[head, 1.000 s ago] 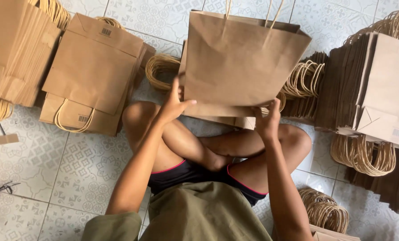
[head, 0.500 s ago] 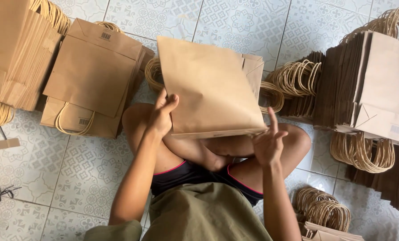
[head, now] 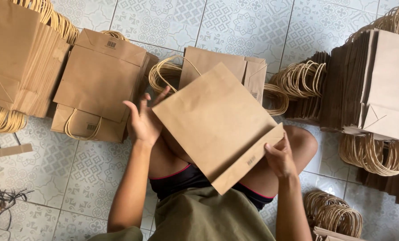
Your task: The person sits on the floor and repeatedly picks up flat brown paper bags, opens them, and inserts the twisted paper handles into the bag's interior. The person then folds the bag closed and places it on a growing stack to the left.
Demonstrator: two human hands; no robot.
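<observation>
The flat brown paper bag [head: 217,125] has come down and turned in the last second: a second ago it stood upright in front of the person with its handles up, half a second ago it was tipping over, and now it lies flat-face-up over the person's crossed legs, above the tiled floor [head: 235,27]. It looks as though the bag has gone from being held up to being laid down, folded and closed.

Its long axis now runs on a slant, from the upper left near the left hand [head: 143,120] down to the lower right near the right hand [head: 280,158]. The folded bottom flap, with a small printed mark, runs along the lower-right edge toward the person's lap; the opposite corner points up and away toward the far floor tiles.

The left hand's grip is loose, fingers spread open against the bag's left edge, steadying it rather than clenching. The right hand's grip pinches the corner of the folded bottom flap between thumb and fingers.

Just behind the bag another folded bag [head: 226,67] with twisted paper handles lies on the floor. To the left sits a low stack of bags [head: 99,76], and beyond it a taller pile [head: 16,58] at the floor's left edge. Dark upright rows of bags [head: 355,80] fill the right side.
</observation>
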